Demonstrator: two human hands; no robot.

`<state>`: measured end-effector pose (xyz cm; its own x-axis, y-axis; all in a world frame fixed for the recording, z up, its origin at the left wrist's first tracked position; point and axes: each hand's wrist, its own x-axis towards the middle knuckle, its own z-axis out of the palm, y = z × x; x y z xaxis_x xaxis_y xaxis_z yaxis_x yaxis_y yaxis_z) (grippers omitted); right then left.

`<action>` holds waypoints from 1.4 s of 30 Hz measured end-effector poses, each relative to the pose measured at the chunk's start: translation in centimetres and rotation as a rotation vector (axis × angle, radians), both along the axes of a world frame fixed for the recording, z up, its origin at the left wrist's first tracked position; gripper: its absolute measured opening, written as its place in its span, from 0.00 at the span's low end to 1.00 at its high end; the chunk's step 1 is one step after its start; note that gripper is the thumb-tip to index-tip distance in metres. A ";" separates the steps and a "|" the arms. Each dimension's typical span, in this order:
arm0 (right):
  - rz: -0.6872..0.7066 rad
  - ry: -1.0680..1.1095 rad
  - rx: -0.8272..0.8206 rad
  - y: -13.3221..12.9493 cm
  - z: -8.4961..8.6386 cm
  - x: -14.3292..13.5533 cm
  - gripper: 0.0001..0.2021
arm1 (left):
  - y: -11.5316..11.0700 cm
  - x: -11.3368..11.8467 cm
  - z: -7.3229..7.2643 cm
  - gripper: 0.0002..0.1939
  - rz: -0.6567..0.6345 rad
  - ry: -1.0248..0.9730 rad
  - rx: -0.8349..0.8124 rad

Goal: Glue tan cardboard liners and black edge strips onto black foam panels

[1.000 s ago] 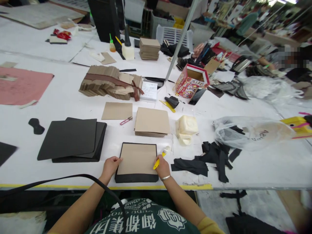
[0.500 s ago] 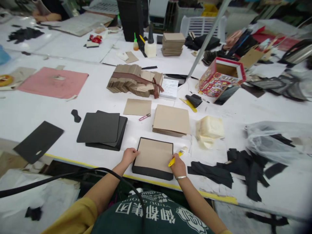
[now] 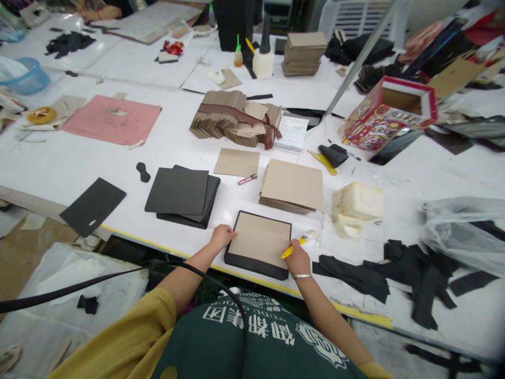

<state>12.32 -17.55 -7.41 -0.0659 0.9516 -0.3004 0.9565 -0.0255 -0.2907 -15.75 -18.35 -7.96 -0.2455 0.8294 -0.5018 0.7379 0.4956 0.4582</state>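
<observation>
A beige cardboard sheet (image 3: 260, 239) lies on a slightly larger black panel (image 3: 256, 266) near the table's front edge. My left hand (image 3: 221, 237) is closed, its fingertips pinching the cardboard's left edge. At the right edge is my right hand (image 3: 299, 260), closed around a yellow-handled brush (image 3: 292, 251) whose bristles point away to the upper right. Its fingers also sit against the panel's side. Behind the cardboard stands a stack of beige cardboard sheets (image 3: 292, 184). Black panels (image 3: 177, 190) are piled to the left.
A whitish glue-crusted container (image 3: 357, 202) stands right of the stack. Black strips (image 3: 355, 276) and a clear plastic bag (image 3: 465, 226) lie farther right. Pink-handled thread snips (image 3: 247, 179) rest behind. A black cable (image 3: 185, 266) crosses above my left forearm. A metal pole (image 3: 359, 60) rises behind.
The camera view has shifted, so the table and its things appear farther right and slightly higher. Both hands stay at the cardboard's edges, and the brush remains in my right hand.
</observation>
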 end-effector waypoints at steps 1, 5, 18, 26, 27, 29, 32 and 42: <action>0.007 -0.012 0.000 0.0 0.1 0.0 0.06 | 0.1 0.1 0.2 0.13 -0.010 0.011 -0.001; 0.052 -0.068 -0.030 0.2 0.6 0.0 0.05 | 0.3 0.3 1.3 0.12 -0.046 0.058 -0.011; 0.066 -0.191 0.114 0.8 5.5 0.9 0.16 | -0.8 4.2 1.5 0.20 -0.884 0.308 0.400; -0.224 0.709 0.052 3.7 6.5 -3.8 0.21 | -2.3 5.8 0.9 0.32 -0.741 0.335 0.319; -0.242 0.767 0.015 4.2 6.0 -5.1 0.20 | -2.4 5.8 0.7 0.32 -0.736 0.334 0.310; -0.233 0.815 -0.018 5.1 4.8 -7.8 0.19 | -2.5 5.7 0.6 0.32 -0.727 0.333 0.300; -0.142 0.764 0.018 5.8 3.3 -11.0 0.18 | -2.4 5.7 0.6 0.32 -0.723 0.321 0.287; -0.164 0.278 0.110 5.3 4.3 -3.3 0.14 | -2.5 5.5 0.3 0.30 -0.718 0.319 0.308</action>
